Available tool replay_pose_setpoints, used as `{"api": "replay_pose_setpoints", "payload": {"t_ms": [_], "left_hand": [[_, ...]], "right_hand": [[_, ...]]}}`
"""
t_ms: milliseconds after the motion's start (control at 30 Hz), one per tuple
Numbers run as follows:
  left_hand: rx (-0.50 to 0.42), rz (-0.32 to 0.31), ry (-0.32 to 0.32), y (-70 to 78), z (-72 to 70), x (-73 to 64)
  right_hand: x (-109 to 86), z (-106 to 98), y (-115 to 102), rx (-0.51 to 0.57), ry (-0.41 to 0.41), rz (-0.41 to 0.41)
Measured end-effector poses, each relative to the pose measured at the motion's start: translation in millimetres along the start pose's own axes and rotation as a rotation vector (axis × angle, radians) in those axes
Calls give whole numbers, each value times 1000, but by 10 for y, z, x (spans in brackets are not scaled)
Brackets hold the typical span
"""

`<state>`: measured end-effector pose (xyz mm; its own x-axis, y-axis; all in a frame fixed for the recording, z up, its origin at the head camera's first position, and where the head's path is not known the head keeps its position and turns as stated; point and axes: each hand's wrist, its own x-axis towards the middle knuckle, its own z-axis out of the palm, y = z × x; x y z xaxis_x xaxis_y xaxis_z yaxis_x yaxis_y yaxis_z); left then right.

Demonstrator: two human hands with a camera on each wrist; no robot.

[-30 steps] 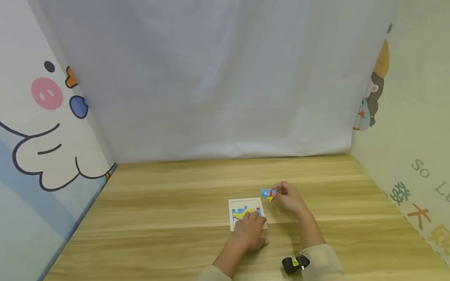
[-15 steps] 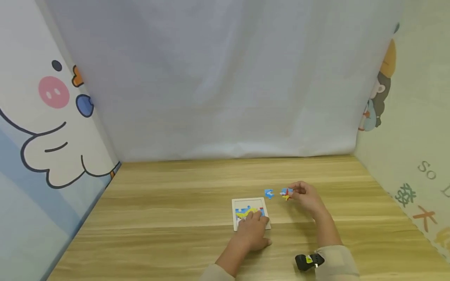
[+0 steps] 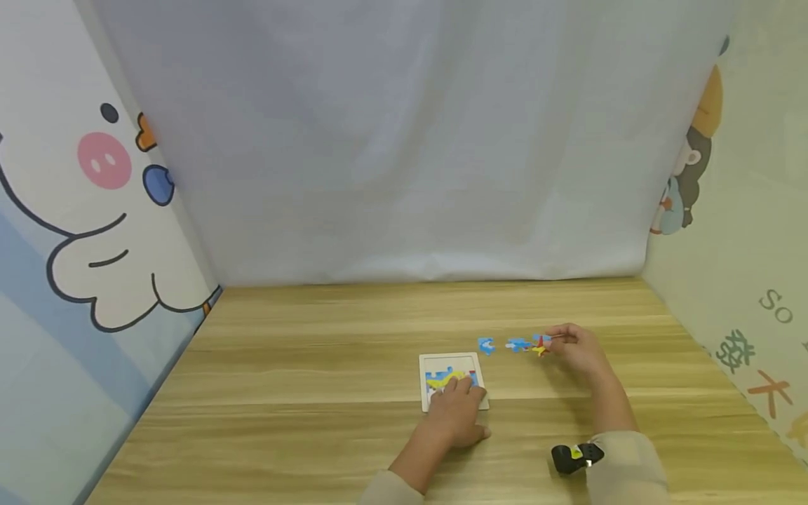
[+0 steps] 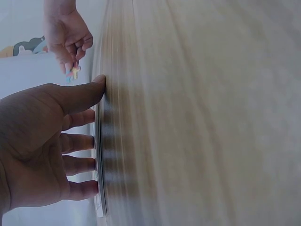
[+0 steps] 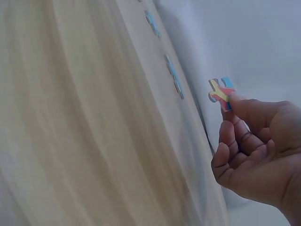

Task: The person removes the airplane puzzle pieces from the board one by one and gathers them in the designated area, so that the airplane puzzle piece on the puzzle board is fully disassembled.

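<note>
My left hand (image 3: pixel 456 415) rests with its fingers extended on a square puzzle board (image 3: pixel 422 386). The board has a pale frame, and blue and yellow picture parts lie in its lower section, partly hidden under the fingers. In the left wrist view, the fingertips (image 4: pixel 89 141) press on the thin board from above, and the thumb lies beyond its edge. To the right, my right hand (image 3: pixel 581 352) pinches a jigsaw piece (image 5: pixel 221 92) between thumb and fingers. This piece is red, yellow and blue, and is held above the table in the right wrist view.
A blue and white jigsaw piece (image 3: pixel 486 345) lies behind the board's right corner. Another blue piece (image 3: pixel 517 344) lies farther right, close to the right hand. A black device (image 3: pixel 576 457) sits at the right wrist. A grey-white curtain (image 3: pixel 404 175) hangs behind the wooden table (image 3: pixel 284 365).
My right hand has moved right with its jigsaw piece, and two blue pieces now show on the table where it passed. The left hand stays on the board. The head view has shifted slightly.
</note>
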<state>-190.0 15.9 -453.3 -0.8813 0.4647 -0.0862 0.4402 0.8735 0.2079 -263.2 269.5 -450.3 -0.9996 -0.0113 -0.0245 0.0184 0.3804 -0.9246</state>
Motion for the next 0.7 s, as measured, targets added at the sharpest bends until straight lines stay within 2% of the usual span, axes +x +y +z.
{"api": "replay_pose_setpoints", "payload": {"t_ms": [200,467,700], "left_hand": [[9,-2,8,3,21,25],[17,9,10,11,25,34],[15,1,5,2,16,29]], "right_hand": [[74,-112,36,-36,-17,10],[140,-153,109,-71,-19,88],[218,-127,155,-100,5,66]]}}
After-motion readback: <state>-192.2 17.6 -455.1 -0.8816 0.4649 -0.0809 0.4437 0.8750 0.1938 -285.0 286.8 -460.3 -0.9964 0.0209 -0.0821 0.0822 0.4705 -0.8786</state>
